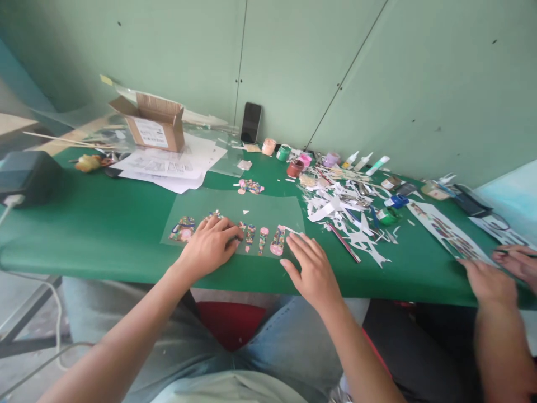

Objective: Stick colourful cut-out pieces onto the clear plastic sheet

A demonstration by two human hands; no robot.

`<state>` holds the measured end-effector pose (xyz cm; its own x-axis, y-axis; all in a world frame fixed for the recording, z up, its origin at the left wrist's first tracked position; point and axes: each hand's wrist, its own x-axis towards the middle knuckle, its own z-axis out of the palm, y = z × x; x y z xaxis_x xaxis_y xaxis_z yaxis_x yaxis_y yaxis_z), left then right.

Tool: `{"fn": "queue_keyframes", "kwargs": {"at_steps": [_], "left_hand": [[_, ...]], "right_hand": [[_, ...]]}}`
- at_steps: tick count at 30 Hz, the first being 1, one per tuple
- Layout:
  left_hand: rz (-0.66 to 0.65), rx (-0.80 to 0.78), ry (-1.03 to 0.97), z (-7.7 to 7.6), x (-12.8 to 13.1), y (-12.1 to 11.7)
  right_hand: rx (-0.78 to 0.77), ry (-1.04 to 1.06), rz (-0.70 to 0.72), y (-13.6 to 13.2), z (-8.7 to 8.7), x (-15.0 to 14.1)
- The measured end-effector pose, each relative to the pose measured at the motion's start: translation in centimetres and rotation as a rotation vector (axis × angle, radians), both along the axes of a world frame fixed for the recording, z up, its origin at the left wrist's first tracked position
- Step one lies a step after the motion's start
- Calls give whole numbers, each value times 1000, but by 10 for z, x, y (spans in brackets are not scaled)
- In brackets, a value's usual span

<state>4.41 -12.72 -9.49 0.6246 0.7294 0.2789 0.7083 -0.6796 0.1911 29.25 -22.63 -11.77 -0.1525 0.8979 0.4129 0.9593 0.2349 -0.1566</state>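
Observation:
On the green table lies a clear plastic sheet (235, 202) with a row of colourful patterned paper cut-outs on it. My left hand (212, 246) rests palm down over the middle-left of the row, its fingers a little bent and hiding some pieces. A rounded cut-out (183, 229) shows to its left. To its right are narrow cut-outs and one with a pink round base (277, 242). My right hand (312, 268) lies beside that last piece at the sheet's right edge, fingers stretched and holding nothing. Another patterned cut-out (250, 186) sits above the row, on the sheet's far edge.
White paper scraps (335, 207) and a pencil (344, 243) lie to the right. Paint jars (295, 168), glue bottles (363, 161) and a phone (251, 122) stand behind. A cardboard box (157, 126) sits on papers. Far right, another person's hands (489, 282) work on a printed strip (451, 232).

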Motion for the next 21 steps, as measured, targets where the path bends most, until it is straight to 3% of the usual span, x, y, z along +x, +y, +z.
{"fn": "queue_keyframes", "kwargs": {"at_steps": [4, 7, 14, 18, 21], "left_hand": [[4, -8, -4, 1, 0, 0], [31, -18, -4, 1, 1, -2], [21, -29, -57, -1, 1, -3], [-46, -52, -83, -1, -3, -1], [-81, -21, -61, 0, -6, -3]], "right_hand": [[-142, -20, -30, 30, 1, -13], [-226, -23, -42, 37, -6, -17], [-124, -50, 76, -12, -20, -4], [-46, -15, 64, -26, -3, 8], [-35, 17, 70, 1, 20, 3]]}}
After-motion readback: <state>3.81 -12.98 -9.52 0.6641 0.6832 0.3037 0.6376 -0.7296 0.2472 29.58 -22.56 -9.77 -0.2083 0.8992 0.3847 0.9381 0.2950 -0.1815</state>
